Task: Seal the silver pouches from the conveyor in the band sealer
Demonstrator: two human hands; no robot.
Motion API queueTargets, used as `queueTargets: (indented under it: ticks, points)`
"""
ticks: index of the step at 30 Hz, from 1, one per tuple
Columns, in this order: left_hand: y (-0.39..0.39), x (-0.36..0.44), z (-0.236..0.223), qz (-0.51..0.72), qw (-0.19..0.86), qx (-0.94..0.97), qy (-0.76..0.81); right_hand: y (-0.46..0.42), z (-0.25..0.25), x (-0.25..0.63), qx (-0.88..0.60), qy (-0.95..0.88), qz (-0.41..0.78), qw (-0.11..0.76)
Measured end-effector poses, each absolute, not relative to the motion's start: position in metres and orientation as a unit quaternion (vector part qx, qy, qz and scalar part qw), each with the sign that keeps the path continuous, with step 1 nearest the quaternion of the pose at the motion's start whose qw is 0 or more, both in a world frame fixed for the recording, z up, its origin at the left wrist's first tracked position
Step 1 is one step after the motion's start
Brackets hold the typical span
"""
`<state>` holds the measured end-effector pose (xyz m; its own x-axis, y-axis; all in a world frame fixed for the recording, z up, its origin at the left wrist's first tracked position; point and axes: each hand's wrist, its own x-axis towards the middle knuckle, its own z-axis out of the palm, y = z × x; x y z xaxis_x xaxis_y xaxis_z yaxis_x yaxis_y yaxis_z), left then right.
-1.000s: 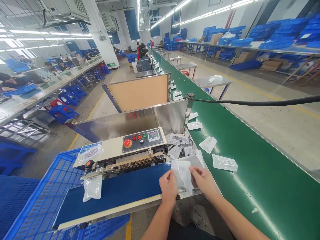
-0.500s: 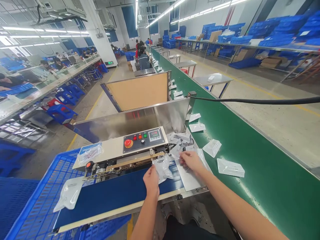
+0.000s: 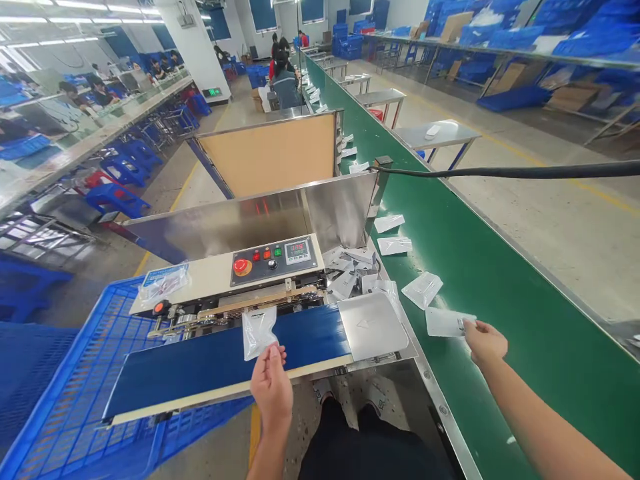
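Observation:
A small clear-and-white plastic bag (image 3: 257,333) stands over the blue belt (image 3: 200,363), its upper edge at the sealing machine's brass-coloured guide (image 3: 260,300). My left hand (image 3: 273,380) has curled fingers closed at the bag's lower right corner. Out over the green conveyor (image 3: 505,293), my right hand (image 3: 486,343) pinches the right end of a flat white packet (image 3: 447,323). Another white packet (image 3: 423,291) lies just beyond it. Several loose packets (image 3: 350,273) are heaped beside the machine's right end, behind a bare metal plate (image 3: 373,323).
The control panel (image 3: 273,260) has a red stop button and lit digits. A blue crate (image 3: 95,353) stands below the belt's left end. Metal partitions (image 3: 250,223) rise behind the machine, and a black cable (image 3: 500,172) crosses the conveyor. A person (image 3: 286,87) sits farther along.
My right hand has moved right from the metal plate to a packet on the conveyor. The left hand and its bag have shifted left. The bag at the belt's left end has gone from view.

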<state>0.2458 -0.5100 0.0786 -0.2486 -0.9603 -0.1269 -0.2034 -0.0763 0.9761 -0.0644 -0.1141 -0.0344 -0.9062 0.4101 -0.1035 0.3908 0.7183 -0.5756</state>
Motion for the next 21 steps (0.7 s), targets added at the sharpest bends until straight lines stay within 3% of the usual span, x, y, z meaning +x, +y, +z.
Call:
queueTargets:
  ticks: [3, 7, 12, 14, 18, 21]
  points:
    - [-0.485, 0.223, 0.081, -0.569, 0.290, 0.430, -0.638, -0.133, -0.003, -0.048, -0.187, -0.918, 0.347, 0.031]
    - [-0.448, 0.176, 0.091, -0.588, 0.225, 0.252, -0.735, -0.182, 0.063, -0.010, 0.064, -0.904, 0.413, 0.090]
    - [-0.431, 0.138, 0.101, -0.566, 0.196, 0.137, -0.789, -0.248, 0.116, 0.037, 0.336, -0.816, 0.469, -0.010]
    - [-0.435, 0.139, 0.099, -0.586, 0.166, 0.141, -0.781, -0.264, 0.116, 0.053, 0.322, -0.790, 0.519, -0.050]
    - [-0.447, 0.159, 0.085, -0.685, 0.135, 0.216, -0.682, -0.281, 0.092, 0.081, 0.117, -0.732, 0.657, -0.133]
    - [-0.449, 0.173, 0.073, -0.732, 0.141, 0.263, -0.612, -0.291, 0.075, 0.095, 0.057, -0.717, 0.660, -0.217]
